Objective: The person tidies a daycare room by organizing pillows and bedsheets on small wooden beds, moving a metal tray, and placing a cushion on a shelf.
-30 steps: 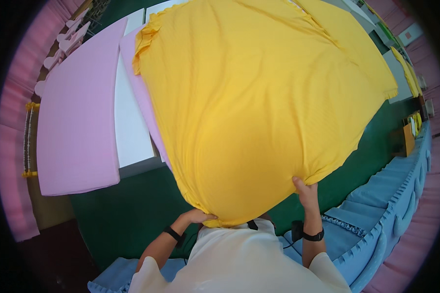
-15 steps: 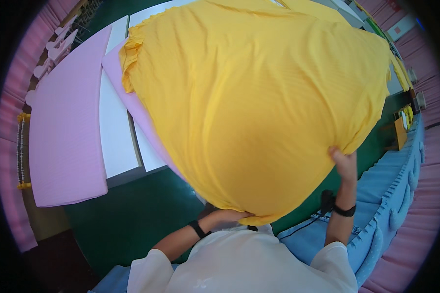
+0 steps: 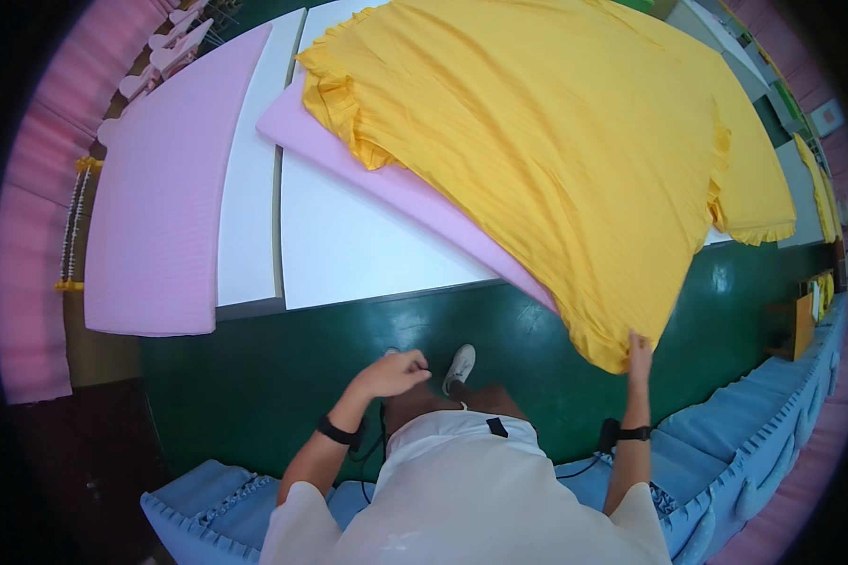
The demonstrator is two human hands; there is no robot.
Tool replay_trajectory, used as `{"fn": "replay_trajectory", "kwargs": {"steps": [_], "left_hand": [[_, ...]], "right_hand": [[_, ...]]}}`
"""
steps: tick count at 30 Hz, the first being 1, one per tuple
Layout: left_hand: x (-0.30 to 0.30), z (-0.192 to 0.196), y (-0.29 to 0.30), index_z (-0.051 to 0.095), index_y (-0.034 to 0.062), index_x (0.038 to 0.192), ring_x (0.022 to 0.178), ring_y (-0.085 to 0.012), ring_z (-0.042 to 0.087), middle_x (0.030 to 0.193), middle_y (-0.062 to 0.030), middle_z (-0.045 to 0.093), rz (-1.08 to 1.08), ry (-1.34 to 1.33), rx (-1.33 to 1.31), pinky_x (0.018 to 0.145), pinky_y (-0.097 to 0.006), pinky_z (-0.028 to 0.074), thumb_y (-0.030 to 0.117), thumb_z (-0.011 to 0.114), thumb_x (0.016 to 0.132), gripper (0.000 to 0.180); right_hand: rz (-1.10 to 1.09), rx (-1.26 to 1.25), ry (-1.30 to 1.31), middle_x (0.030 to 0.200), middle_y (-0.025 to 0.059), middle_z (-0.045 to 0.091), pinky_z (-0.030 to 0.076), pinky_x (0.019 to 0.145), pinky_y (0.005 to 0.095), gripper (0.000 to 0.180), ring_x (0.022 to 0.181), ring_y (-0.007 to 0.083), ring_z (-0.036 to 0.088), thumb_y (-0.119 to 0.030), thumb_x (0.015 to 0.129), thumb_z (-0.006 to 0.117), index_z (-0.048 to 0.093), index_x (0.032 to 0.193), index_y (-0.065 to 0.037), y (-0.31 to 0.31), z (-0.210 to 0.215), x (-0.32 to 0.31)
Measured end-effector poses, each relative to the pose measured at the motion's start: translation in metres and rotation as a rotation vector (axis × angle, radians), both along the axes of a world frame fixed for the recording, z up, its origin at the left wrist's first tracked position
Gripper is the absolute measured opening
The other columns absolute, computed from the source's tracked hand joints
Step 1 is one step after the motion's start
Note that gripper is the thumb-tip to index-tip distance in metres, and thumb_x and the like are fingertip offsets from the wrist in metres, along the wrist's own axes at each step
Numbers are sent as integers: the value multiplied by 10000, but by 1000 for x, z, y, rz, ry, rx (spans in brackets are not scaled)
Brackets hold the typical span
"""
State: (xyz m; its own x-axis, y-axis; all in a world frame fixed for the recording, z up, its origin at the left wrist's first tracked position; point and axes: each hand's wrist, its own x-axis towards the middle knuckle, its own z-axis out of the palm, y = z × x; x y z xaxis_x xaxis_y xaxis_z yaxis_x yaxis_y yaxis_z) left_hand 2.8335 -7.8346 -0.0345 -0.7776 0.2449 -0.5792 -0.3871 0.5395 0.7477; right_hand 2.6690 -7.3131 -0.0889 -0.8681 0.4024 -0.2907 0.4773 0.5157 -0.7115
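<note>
Pinching the near corner of the yellow sheet (image 3: 537, 141), the right hand (image 3: 640, 354) has its thumb and fingers closed on the cloth. The left hand (image 3: 391, 375) is loose, its fingers a bit bent, and I see nothing in it. It is well apart from the sheet, so the right hand is nearer. From the right hand, the sheet goes away to the front and mostly to the left. Its near side slants up to a frilly left end. Its far end is cut off, so I cannot tell which way is longest. Most of it lies over a slanted pink mat (image 3: 415, 200) on a white table (image 3: 367, 247). The held corner hangs past the table, over the green floor (image 3: 254, 395). Further left is another pink mat (image 3: 170, 188).
</note>
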Motion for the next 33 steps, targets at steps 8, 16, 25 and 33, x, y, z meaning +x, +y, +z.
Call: {"fn": "replay_trajectory", "kwargs": {"steps": [8,16,25,33], "left_hand": [[-33,4,-112,486,9,1208,861,-202,623,935,-136,639,349,72,-146,750,-331,508,217,646,876,423],[-208,-24,-270,415,-31,1295,1022,-217,570,1125,-122,559,1040,187,388,897,-370,472,237,659,844,579],[-299,-30,-298,459,-32,1115,967,-360,587,1085,-240,568,1293,553,-550,851,-412,476,408,736,767,626],[-304,-4,-221,494,-37,1163,1002,-411,616,1057,-252,643,614,214,-833,865,-464,485,430,638,803,607]], "right_hand": [[965,620,419,1283,240,451,244,1068,575,787,1267,408,373,-304,680,786,432,1329,-34,-228,47,-35],[792,830,343,1143,202,485,298,1034,549,633,1153,391,430,-88,653,687,471,1243,-7,-313,24,-65],[702,755,239,964,174,505,361,968,483,391,991,379,474,47,596,600,504,972,-4,-278,31,-31],[605,804,224,897,181,491,400,838,481,301,933,401,474,72,613,572,481,887,-15,-187,19,23]]}}
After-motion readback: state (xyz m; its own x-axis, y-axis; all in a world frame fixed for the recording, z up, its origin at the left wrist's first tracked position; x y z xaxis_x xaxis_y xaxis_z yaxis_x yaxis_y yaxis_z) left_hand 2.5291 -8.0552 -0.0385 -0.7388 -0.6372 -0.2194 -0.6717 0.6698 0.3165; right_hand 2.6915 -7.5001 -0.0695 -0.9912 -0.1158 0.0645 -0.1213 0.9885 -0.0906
